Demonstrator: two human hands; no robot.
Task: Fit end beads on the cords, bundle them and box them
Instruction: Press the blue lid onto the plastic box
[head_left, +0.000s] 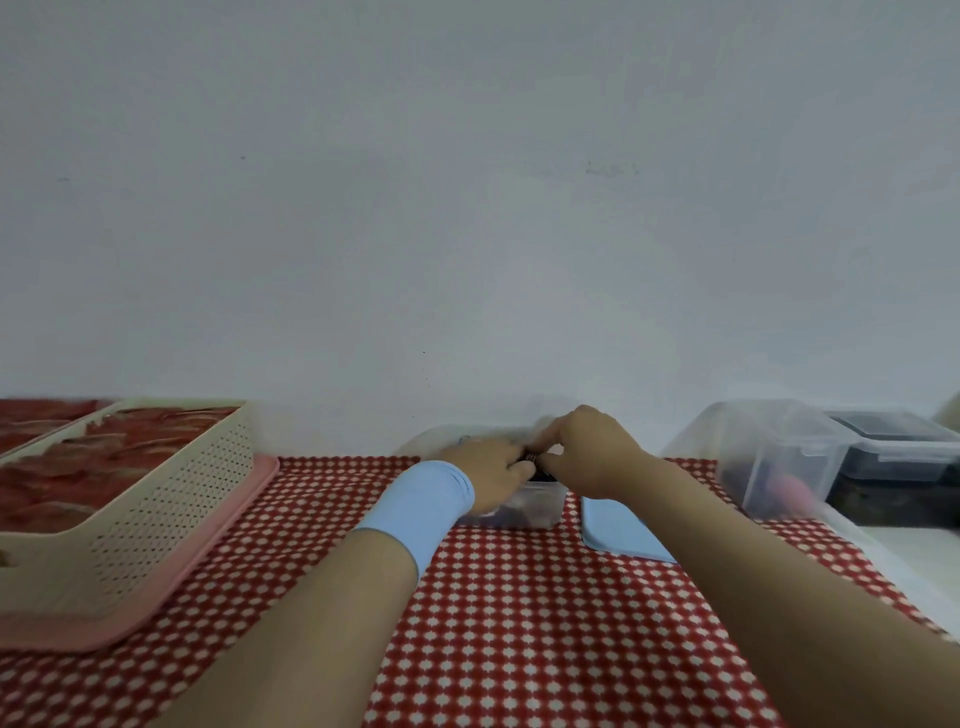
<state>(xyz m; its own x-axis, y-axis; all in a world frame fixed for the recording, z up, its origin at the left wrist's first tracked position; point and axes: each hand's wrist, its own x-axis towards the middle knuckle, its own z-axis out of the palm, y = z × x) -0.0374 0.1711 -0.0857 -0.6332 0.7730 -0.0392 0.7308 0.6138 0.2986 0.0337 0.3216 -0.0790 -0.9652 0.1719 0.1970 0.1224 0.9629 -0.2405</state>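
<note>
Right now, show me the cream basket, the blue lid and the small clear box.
cream basket (171, 499): head view, on its perforated side wall.
blue lid (618, 530): head view, on its flat top face.
small clear box (540, 506): head view, on its front wall.

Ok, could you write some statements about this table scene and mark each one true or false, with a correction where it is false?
1. The left hand and right hand pinch a small dark item above the small clear box. True.
2. The blue lid is closed on that box. False: it lies on the cloth, right of the box.
3. The cream basket stands on a pink tray. True.
4. The wristband is on the right wrist. False: it is on the left wrist.
5. The tablecloth is plain green. False: it is red with a white pattern.
</note>
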